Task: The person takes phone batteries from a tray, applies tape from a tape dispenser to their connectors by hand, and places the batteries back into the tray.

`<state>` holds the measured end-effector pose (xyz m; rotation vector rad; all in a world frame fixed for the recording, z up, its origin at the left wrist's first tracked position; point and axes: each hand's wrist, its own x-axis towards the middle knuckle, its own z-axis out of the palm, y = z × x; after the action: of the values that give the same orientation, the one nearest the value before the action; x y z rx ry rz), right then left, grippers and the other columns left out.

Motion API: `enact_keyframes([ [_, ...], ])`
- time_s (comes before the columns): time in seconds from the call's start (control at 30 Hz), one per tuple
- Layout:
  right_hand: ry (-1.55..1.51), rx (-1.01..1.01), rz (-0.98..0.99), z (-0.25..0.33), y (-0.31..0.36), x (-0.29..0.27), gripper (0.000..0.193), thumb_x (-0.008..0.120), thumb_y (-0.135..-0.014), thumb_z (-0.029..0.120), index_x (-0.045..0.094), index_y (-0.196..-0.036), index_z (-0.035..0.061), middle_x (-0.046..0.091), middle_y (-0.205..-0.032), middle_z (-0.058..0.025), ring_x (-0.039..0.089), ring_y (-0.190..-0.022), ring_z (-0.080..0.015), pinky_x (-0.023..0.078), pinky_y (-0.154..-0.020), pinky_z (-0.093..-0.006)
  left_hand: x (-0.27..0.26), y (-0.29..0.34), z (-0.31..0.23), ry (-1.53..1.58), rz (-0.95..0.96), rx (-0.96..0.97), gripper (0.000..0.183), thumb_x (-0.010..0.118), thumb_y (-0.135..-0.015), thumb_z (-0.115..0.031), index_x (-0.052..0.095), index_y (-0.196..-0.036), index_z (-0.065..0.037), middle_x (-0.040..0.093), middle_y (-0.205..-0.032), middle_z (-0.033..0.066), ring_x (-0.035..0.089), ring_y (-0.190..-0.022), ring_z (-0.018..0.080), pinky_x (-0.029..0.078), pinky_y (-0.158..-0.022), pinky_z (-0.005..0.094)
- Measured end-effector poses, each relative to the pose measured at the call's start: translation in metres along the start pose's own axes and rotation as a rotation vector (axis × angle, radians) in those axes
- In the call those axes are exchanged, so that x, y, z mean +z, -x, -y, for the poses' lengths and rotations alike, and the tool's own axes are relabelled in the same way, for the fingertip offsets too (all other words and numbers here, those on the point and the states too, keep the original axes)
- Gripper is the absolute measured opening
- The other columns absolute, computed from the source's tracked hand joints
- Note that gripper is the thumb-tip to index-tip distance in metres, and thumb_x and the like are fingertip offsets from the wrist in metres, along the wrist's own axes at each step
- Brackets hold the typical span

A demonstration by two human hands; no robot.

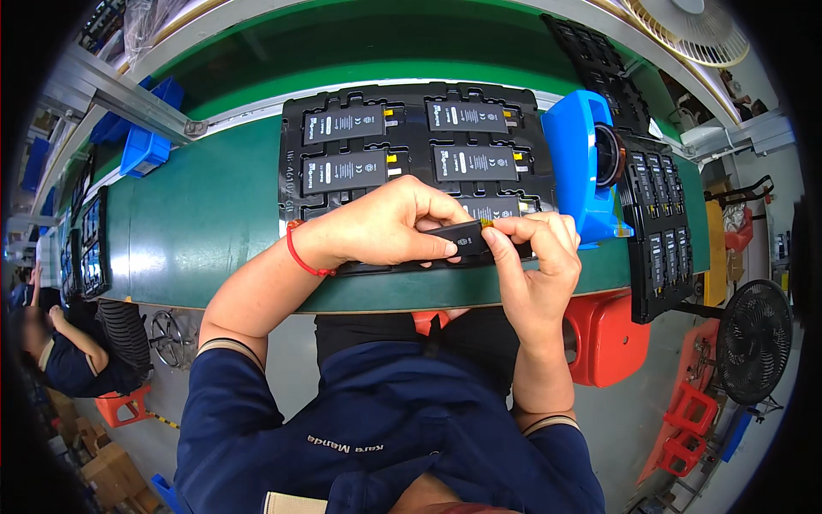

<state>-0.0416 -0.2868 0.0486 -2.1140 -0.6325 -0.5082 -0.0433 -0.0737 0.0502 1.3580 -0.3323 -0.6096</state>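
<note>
A flat black phone battery (463,239) is held between my two hands, over the near edge of a black plastic tray (292,128). My left hand (396,224) closes around its left end, thumb on top. At the battery's right end, by a small yellow strip (486,224), my right hand (535,248) pinches with thumb and forefinger. More batteries lie in the tray's pockets, among them one at the far left (344,123) and one at the far right (467,117), each with a yellow and a white tab. My hands cover part of the nearest row.
Right of the tray stands a blue tape dispenser (575,163) with a brown roll. Further right are stacked black trays (658,223) of batteries. The green table (197,223) stretches left. A red stool (601,338) and a black fan (753,341) stand at right. Another person sits at far left.
</note>
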Motion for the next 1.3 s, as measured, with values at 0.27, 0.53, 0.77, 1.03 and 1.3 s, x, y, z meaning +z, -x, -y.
enact_keyframes([
  [0.27, -0.056, 0.022, 0.039, -0.003, -0.001, 0.0, 0.011, 0.08, -0.075, 0.009, 0.071, -0.08, 0.0085, 0.06, -0.073, -0.0003, 0.051, -0.075, -0.018, 0.036, -0.073, -0.0319, -0.001, -0.001, 0.002, 0.01, 0.003, 0.001, 0.016, 0.063, -0.088, 0.006, 0.065, -0.104, 0.005, 0.068, -0.093, 0.004, 0.063, -0.086, 0.0071, 0.053, -0.075, 0.0229],
  [0.53, -0.126, 0.046, 0.076, -0.007, -0.003, -0.001, 0.01, 0.079, -0.076, 0.008, 0.069, -0.079, 0.0078, 0.06, -0.072, -0.0014, 0.052, -0.073, -0.0183, 0.037, -0.072, -0.032, 0.0, -0.002, 0.0, -0.006, -0.017, -0.027, 0.012, 0.064, -0.086, 0.006, 0.061, -0.096, 0.003, 0.065, -0.089, 0.0027, 0.063, -0.083, 0.0066, 0.053, -0.071, 0.0223],
  [0.77, -0.309, 0.084, 0.186, -0.013, -0.006, 0.0, 0.009, 0.075, -0.079, 0.002, 0.067, -0.08, 0.0018, 0.06, -0.075, -0.0033, 0.052, -0.075, -0.0148, 0.04, -0.071, -0.0271, 0.0, -0.001, 0.002, -0.064, -0.027, -0.004, 0.013, 0.066, -0.085, 0.006, 0.06, -0.096, 0.003, 0.065, -0.09, 0.0031, 0.063, -0.084, 0.0069, 0.053, -0.071, 0.0231],
  [1.03, -0.244, 0.022, 0.214, -0.015, -0.008, 0.004, 0.005, 0.073, -0.08, 0.005, 0.069, -0.081, 0.0024, 0.062, -0.076, -0.0053, 0.054, -0.077, -0.0187, 0.041, -0.073, -0.0309, 0.0, 0.0, -0.001, -0.057, -0.034, -0.047, 0.011, 0.066, -0.088, 0.004, 0.059, -0.097, 0.003, 0.066, -0.084, 0.0039, 0.063, -0.077, 0.0064, 0.05, -0.064, 0.0205],
  [1.3, -0.217, -0.021, 0.151, -0.016, -0.003, 0.007, 0.003, 0.071, -0.081, 0.003, 0.07, -0.084, 0.0018, 0.063, -0.077, -0.0074, 0.055, -0.075, -0.0221, 0.042, -0.072, -0.0331, 0.0, -0.003, 0.007, -0.126, -0.036, -0.04, 0.011, 0.067, -0.088, 0.003, 0.058, -0.095, 0.003, 0.065, -0.085, 0.0032, 0.062, -0.077, 0.0057, 0.05, -0.064, 0.0211],
])
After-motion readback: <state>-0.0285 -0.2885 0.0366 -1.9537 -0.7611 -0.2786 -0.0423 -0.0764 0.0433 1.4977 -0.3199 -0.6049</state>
